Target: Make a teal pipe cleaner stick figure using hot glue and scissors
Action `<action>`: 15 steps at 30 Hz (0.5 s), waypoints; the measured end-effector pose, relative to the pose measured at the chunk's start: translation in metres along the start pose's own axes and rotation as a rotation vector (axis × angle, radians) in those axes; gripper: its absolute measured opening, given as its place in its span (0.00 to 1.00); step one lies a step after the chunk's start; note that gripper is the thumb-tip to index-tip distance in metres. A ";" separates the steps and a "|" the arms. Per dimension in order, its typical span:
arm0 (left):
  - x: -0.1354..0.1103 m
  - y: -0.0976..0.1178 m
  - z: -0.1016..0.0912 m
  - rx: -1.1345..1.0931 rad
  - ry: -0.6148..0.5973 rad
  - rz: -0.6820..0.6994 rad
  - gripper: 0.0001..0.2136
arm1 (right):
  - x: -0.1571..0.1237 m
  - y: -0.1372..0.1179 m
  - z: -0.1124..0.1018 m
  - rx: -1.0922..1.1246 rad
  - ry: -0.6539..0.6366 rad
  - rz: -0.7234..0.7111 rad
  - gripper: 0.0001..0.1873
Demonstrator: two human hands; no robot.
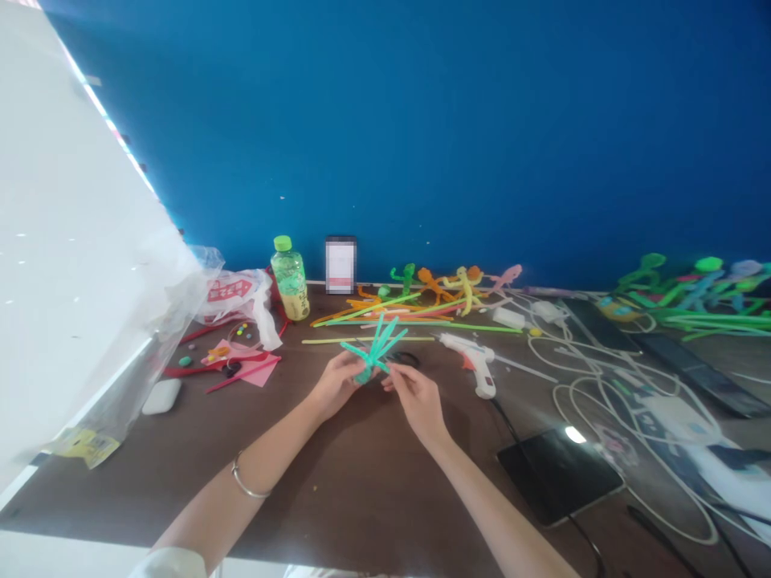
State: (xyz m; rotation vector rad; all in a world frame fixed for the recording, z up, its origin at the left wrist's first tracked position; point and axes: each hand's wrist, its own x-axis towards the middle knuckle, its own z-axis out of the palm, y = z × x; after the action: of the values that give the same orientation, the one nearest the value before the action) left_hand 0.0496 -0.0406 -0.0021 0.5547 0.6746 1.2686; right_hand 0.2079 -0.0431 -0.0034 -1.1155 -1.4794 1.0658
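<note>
Both my hands meet over the brown table (337,490), holding a bundle of teal pipe cleaners (374,347) whose ends fan upward. My left hand (337,384) is closed round the base of the bundle, a thin bracelet on that wrist. My right hand (415,397) pinches the same bundle from the right with thumb and fingertips. A black ring-shaped object (405,359) lies on the table just behind my fingers.
A white glue gun (475,360) lies right of my hands. Behind are loose pipe cleaners (391,313), pipe-cleaner figures (449,282), a green-capped bottle (290,278) and a phone (340,264). White cables (578,377) and a dark tablet (557,474) fill the right; pink paper (250,365) lies left.
</note>
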 end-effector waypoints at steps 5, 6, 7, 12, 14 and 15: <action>0.004 -0.001 -0.005 -0.040 0.088 0.064 0.12 | -0.006 -0.009 -0.004 0.003 -0.099 -0.002 0.13; 0.004 -0.001 -0.005 -0.034 0.091 0.067 0.12 | -0.008 -0.010 -0.006 -0.038 -0.083 -0.021 0.14; 0.003 0.000 -0.005 -0.024 0.090 0.069 0.13 | -0.009 -0.011 -0.009 -0.086 -0.033 -0.055 0.16; 0.000 0.005 -0.004 0.063 0.065 0.058 0.16 | -0.004 -0.009 -0.028 -0.224 0.431 -0.295 0.13; -0.001 0.007 -0.004 0.086 0.034 0.034 0.17 | 0.000 -0.009 -0.033 -0.205 0.440 -0.282 0.14; -0.002 0.007 -0.003 0.099 0.016 0.024 0.17 | 0.002 -0.009 -0.033 -0.181 0.364 -0.241 0.15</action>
State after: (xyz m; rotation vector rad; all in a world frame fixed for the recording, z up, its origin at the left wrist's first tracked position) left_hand 0.0423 -0.0406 0.0010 0.6357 0.7494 1.2678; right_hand 0.2392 -0.0400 0.0107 -1.1514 -1.3904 0.5364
